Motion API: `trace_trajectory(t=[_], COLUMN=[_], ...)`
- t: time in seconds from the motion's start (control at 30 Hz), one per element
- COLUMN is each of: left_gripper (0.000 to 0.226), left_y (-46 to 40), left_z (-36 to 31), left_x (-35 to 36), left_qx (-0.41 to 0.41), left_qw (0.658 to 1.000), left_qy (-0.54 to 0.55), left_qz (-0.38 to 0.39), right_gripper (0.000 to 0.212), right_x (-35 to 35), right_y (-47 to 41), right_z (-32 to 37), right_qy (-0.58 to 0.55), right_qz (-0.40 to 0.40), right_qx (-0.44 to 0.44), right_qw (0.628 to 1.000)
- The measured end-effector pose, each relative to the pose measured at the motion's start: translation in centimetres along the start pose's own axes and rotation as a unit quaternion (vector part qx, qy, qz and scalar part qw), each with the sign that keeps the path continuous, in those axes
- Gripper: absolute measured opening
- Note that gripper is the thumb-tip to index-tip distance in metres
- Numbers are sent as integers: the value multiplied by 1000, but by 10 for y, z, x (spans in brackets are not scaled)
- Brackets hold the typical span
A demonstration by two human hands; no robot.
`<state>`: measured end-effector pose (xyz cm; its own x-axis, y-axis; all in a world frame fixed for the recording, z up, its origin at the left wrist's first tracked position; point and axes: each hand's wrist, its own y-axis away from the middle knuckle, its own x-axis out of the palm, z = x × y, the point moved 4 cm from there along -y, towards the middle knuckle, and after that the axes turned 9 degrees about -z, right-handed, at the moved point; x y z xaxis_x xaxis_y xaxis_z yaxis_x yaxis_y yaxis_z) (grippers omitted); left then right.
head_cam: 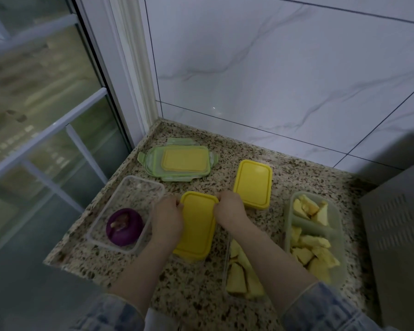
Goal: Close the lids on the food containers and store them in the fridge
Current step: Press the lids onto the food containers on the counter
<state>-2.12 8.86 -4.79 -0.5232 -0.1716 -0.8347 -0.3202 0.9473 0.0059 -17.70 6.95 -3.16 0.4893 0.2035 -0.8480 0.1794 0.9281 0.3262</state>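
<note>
No text, label, brand, number or sign can be read anywhere in this view. The yellow lids (197,225), the clear boxes (314,237) and the grey appliance (397,235) at the right edge show plain surfaces only, and the dim, soft picture leaves any small print too blurred to make out.

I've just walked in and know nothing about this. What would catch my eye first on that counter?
Probably the two hands, left and right, gripping the far corners of a bright yellow lid at the centre of the speckled counter. To the left, a purple onion half sits in a clear tub; to the right, an open container holds yellow chunks.
</note>
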Motion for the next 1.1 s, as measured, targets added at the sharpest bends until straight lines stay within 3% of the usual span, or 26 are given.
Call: trace_trajectory(t=[0.1,0.43,0.57,0.73,0.87,1.1], left_gripper=[25,24,28,35,46,48], left_y=[7,12,6,-5,-7,-6], left_z=[0,8,15,1,-7,-3], left_x=[0,6,12,24,41,50], left_qx=[5,-7,-51,-59,8,47], left_qw=[1000,999,994,984,993,996], left_qy=[-3,40,92,167,119,75], left_qz=[-1,9,14,11,16,-16], right_gripper=[38,38,11,30,48,54], right_x=[5,10,9,5,23,41], right_y=[3,6,2,-9,-11,-11], right_z=[-2,-8,-10,-10,-6,-7], right_qy=[23,54,16,-149,-154,-138], right_qz=[10,58,39,-97,-90,-63], right_qx=[5,25,30,8,-47,-97], right_qw=[1000,997,999,984,983,984])
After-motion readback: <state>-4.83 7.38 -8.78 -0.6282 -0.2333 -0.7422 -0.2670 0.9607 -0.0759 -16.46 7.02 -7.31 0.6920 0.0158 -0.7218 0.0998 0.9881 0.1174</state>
